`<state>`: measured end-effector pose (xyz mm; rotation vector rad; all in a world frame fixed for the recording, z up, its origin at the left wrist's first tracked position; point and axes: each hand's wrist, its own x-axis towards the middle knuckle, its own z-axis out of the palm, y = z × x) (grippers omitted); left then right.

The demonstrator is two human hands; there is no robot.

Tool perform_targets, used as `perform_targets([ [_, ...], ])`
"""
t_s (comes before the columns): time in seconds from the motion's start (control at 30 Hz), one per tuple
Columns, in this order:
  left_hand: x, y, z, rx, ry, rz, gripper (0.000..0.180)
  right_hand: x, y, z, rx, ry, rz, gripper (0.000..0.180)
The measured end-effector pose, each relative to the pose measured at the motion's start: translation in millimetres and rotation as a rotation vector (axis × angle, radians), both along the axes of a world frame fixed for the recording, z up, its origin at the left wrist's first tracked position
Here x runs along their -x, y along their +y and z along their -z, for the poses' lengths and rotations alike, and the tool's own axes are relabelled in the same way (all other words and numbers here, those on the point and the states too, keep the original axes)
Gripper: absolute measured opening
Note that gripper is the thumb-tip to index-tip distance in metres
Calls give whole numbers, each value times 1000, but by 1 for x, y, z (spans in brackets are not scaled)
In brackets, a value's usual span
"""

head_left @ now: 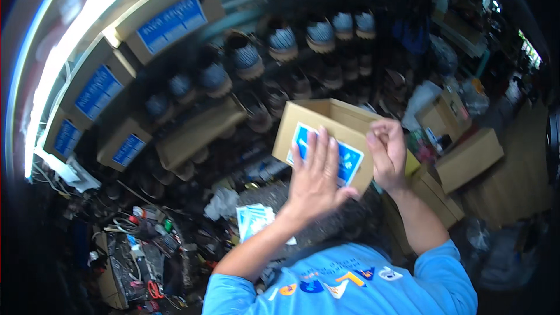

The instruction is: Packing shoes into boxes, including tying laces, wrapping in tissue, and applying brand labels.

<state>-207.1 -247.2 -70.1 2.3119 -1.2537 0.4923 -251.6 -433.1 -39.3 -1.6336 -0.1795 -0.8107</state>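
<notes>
A cardboard box (335,140) is held up in front of the person, tilted, its open top facing away. The left hand (315,175) lies flat on the blue label (326,157) on the box's near face, fingers spread and pressed against it. The right hand (386,151) is at the box's right corner, its grip curled closed over the edge. Behind the box, rows of dark parts with pale striped tops (283,41) fill the shelves. More labelled cardboard boxes (169,20) are stacked at upper left. Below the box, a stack of blue-and-white labels (254,220) lies on the cluttered worktop (326,221), with scissors (154,289) and wires further left. Open cartons (466,157) stand to the right.
</notes>
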Motion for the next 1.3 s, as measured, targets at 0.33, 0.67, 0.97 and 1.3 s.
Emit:
perform_targets([
  [0.33,-20,87,-64,110,-15,559,29,65,-17,71,732,-95,-72,50],
  [0.67,-210,162,-441,168,-895,-438,35,98,-55,96,897,150,-573,32],
  [0.97,-275,165,-494,-127,-926,-893,41,105,-67,55,752,136,-229,47],
  [1.3,-240,186,-505,-147,-1153,-687,19,41,-61,-135,1132,-401,191,55],
])
